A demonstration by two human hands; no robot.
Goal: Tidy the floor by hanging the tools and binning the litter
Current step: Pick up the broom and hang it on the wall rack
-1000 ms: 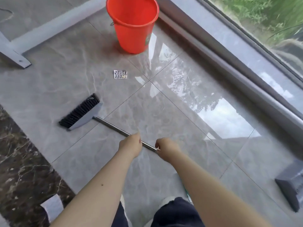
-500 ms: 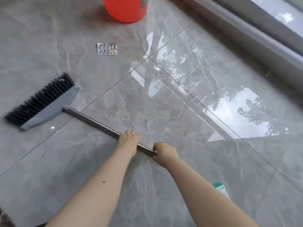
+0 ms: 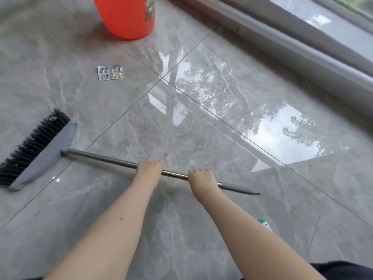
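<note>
A broom (image 3: 101, 156) with a grey head, black bristles and a metal handle lies low across the tiled floor, its head at the far left. My left hand (image 3: 150, 169) grips the handle near its middle. My right hand (image 3: 201, 176) grips it further right, close to the grey end grip. A silver pill blister pack (image 3: 110, 72) lies on the floor beyond the broom. The red bucket (image 3: 129, 17) stands at the top, behind the blister pack.
A small green-and-white packet (image 3: 264, 224) lies on the floor beside my right forearm. A grey window sill and frame (image 3: 292, 43) run along the right side. Glossy grey tiles reflect the trees outside.
The view has moved closer to the floor. The broom handle has swung flatter, its head shifting left, and its grey end grip now shows past my right hand. Both hands keep their grip.
</note>
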